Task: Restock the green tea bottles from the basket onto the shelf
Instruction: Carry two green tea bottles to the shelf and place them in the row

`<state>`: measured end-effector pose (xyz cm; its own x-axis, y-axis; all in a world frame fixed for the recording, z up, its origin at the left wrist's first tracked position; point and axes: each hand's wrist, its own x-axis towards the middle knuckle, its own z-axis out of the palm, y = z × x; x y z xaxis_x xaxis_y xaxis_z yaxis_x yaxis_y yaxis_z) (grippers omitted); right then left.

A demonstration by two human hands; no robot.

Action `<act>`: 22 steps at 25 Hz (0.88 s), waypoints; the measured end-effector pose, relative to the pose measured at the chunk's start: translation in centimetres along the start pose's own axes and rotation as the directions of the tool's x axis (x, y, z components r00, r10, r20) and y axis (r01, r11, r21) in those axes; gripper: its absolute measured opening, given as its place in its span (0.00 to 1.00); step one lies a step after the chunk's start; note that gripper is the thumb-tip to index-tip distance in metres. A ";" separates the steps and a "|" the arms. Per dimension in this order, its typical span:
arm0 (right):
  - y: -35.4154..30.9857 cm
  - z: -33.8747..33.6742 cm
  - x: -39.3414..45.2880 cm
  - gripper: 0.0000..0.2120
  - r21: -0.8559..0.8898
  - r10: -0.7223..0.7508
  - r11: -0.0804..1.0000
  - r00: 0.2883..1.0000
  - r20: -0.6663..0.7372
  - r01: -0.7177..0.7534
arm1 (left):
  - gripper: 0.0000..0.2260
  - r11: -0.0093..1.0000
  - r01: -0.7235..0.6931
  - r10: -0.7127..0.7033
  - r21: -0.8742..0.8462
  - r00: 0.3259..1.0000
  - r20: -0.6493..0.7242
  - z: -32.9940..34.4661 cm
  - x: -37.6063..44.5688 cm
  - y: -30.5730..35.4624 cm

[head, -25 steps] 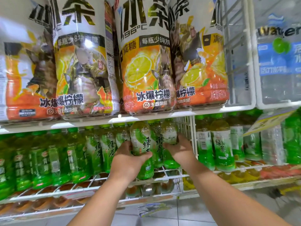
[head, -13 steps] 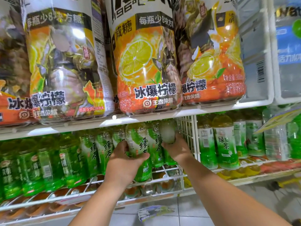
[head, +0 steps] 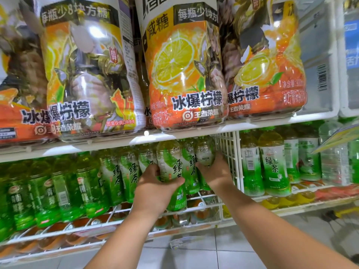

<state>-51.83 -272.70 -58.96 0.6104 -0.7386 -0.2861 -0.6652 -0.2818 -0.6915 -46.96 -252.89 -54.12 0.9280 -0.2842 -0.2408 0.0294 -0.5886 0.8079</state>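
Observation:
My left hand grips a green tea bottle with a green and white label, standing at the front of the white wire shelf. My right hand holds another green tea bottle further right, close to the wire divider. A third green tea bottle stands between the two. More green tea bottles fill the shelf row to the left. The basket is out of view.
Large orange lemon tea packs sit on the shelf above, low over the bottle tops. Other green bottles stand right of the divider, darker green ones at far left. Orange-capped drinks lie on the shelf below. Tiled floor beneath.
The view has moved closer and tilted up slightly. Both hands stay on the same bottles; the right hand has pushed its bottle a little deeper along the divider.

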 end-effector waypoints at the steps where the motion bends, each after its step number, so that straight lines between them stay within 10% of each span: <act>1: -0.1 -0.3 -1.2 0.40 -0.025 -0.090 0.996 0.993 -0.083 0.088 | 0.39 1.000 0.003 -0.003 0.007 1.000 -0.002 0.0 -0.2 0.1; 3: -0.2 -0.9 -3.8 0.28 0.045 -0.306 0.945 0.925 -0.224 0.323 | 0.37 1.000 0.017 -0.017 -0.010 1.000 -0.003 0.1 -0.6 0.2; 5: -2.3 -2.6 -6.2 0.19 0.375 -0.276 0.894 0.961 0.029 0.246 | 0.29 1.000 0.026 -0.026 -0.014 1.000 -0.003 0.3 -0.9 0.3; 7: -4.8 -3.0 -7.5 0.32 0.469 -0.184 0.882 0.891 0.416 -0.036 | 0.24 1.000 0.013 -0.013 0.001 1.000 0.000 0.1 -1.6 0.6; 9: -5.8 -2.8 -8.2 0.48 0.319 -0.130 0.947 0.854 0.503 -0.044 | 0.23 1.000 -0.011 0.011 0.024 1.000 0.021 -0.3 -2.5 0.7; 16: -5.8 -3.0 -8.8 0.32 0.357 -0.115 0.934 0.922 0.371 -0.027 | 0.36 0.948 -0.198 0.148 0.250 0.967 0.207 -2.1 -3.8 0.1; 22: -3.4 -3.7 -7.1 0.20 0.424 -0.124 0.904 0.980 0.158 0.046 | 0.40 0.619 -0.336 0.293 0.710 0.938 0.188 -3.4 -3.0 -1.5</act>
<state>-55.47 -268.74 -52.11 0.7486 -0.5917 -0.2993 -0.3910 -0.0294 -0.9199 -48.57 -248.56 -52.81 0.8088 -0.5810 -0.0906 -0.5571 -0.8064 0.1984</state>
